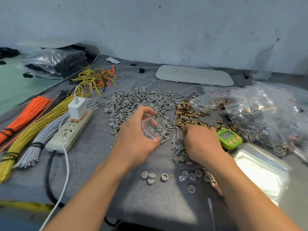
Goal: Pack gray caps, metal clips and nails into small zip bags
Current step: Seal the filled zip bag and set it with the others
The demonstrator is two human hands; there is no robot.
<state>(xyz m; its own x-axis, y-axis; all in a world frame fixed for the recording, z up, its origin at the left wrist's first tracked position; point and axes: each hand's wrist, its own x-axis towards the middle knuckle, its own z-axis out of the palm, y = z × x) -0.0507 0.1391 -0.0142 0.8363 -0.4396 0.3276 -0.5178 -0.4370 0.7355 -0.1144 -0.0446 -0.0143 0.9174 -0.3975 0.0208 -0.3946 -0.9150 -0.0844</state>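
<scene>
My left hand [133,135] holds a small clear zip bag [153,128] with a red seal line, its mouth held apart, gray caps inside. My right hand [202,144] rests palm down over loose nails and caps on the cloth, fingers curled; what it pinches is hidden. A big heap of gray caps [133,102] lies beyond my left hand. Brass-coloured metal clips [187,114] are piled to its right. Nails [174,139] are scattered between my two hands. A few caps [150,176] sit near my forearms.
A white power strip [70,130] with a charger sits at left beside bundles of orange, yellow and gray wires [25,134]. A green timer [230,138] stands right of my right hand. Filled zip bags [260,112] and empty flat bags [263,170] lie at right.
</scene>
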